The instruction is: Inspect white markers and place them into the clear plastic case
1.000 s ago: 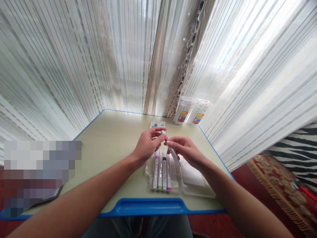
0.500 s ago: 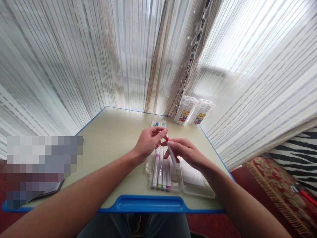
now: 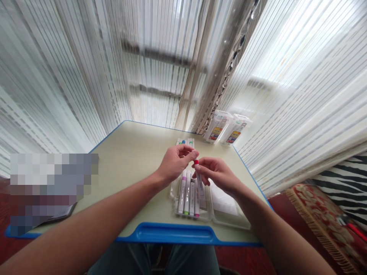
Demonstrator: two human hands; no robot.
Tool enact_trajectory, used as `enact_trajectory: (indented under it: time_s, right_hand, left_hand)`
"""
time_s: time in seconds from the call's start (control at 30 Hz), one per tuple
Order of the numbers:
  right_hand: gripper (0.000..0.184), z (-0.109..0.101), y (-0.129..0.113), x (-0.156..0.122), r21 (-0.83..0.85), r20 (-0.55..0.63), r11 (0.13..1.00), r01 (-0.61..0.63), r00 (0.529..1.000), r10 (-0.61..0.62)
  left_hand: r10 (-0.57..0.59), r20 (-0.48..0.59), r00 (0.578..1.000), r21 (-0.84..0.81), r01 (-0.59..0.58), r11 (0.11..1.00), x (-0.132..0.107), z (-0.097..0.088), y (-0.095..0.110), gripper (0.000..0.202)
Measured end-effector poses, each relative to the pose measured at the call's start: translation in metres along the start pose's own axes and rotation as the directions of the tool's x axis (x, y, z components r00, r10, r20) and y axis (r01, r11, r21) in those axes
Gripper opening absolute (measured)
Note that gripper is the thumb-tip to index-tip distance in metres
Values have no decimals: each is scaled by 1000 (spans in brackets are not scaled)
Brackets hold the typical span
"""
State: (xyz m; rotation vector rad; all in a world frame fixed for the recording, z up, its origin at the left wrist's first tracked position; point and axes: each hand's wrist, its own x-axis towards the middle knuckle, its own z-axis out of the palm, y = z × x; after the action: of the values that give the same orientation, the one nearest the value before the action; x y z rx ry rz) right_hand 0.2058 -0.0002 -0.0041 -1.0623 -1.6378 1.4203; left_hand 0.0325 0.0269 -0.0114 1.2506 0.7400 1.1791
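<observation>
My right hand pinches a white marker with a red band near its top end. My left hand is closed at that top end, fingertips touching it; a cap in them is not visible. Both hands hover over an open clear plastic case on the table. Three markers lie side by side in the case's left half. Several more markers lie on the table beyond my hands.
The small wooden table has a blue rim and a blue tray groove at the front. Two marker boxes stand at the back right by the curtain. A dark flat thing lies at the left edge. A patterned rug is on the right.
The marker has swung from slanted to nearly upright over the case. My hands stay together. The view has tilted up a little.
</observation>
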Motion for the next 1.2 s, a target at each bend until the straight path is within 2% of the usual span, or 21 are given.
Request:
enact_trajectory:
  time_s: [0.17,0.37,0.63,0.8,0.97,1.2]
  right_hand:
    - [39,0,-6,-2,-71,-23,996,-48,999,47]
    - [37,-5,-11,-3,-32,-23,998,-49,999,48]
    - [39,-17,-13,-7,-105,138,975,-198,968,212]
    - [37,-24,-7,-3,-132,163,963,-236,953,256]
    - [35,-30,-2,1,-147,132,953,-267,949,286]
    - [37,-29,-2,0,-221,132,908,-356,912,389]
  left_hand:
    - [41,45,998,138,-47,989,-2,0,0,32]
    - [120,90,989,305,-142,942,-5,-1,-1,37]
    - [263,194,945,582,-327,745,-12,3,2,25]
    - [319,277,906,653,-421,630,-13,2,1,19]
    - [299,404,864,674,-502,541,-15,2,-1,17]
    - [285,379,881,719,-474,509,-13,1,-6,19]
